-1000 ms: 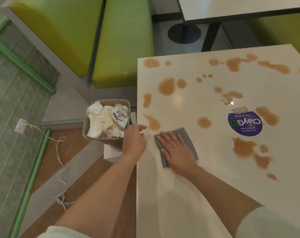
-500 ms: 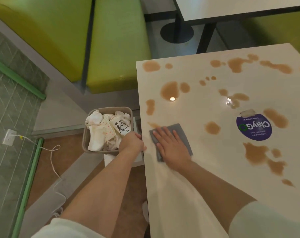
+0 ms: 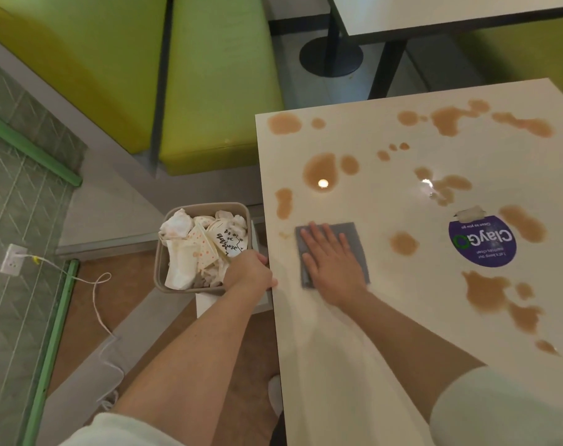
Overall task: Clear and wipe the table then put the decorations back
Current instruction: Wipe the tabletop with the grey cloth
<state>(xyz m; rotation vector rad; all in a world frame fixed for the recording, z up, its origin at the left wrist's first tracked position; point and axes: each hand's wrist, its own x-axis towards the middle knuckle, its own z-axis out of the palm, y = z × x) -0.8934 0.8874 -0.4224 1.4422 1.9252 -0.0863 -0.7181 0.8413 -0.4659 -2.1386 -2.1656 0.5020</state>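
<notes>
Head view: the right hand [image 3: 333, 268] lies flat, palm down, on a square grey wiping cloth [image 3: 354, 243] spread on the glossy cream square table top [image 3: 386, 349]. The fingers [image 3: 315, 239] are straight and slightly spread, pointing away from the person toward the far table edge. The cloth is thin and matte; its edges run roughly parallel to the table edges, and it sits near the left edge of the table, about midway along it. No clear long axis is visible, since the hand covers its near part.

The left hand [image 3: 249, 273] is at the left table edge, beside the rim of a taupe plastic rectangular waste bin [image 3: 159, 259]. Its fingers are curled downward; whether they grip the bin rim or the table edge cannot be determined.

Irregular brown liquid stains [image 3: 320, 170] with rounded outlines are scattered over the far and right parts of the table. A round purple printed sticker [image 3: 481, 244] lies flat to the right of the cloth, well apart from it.

The bin holds crumpled white paper waste [image 3: 180, 249] and stands on the floor just beside the table. Smooth lime-green bench cushions [image 3: 219, 85] stand beyond it.
</notes>
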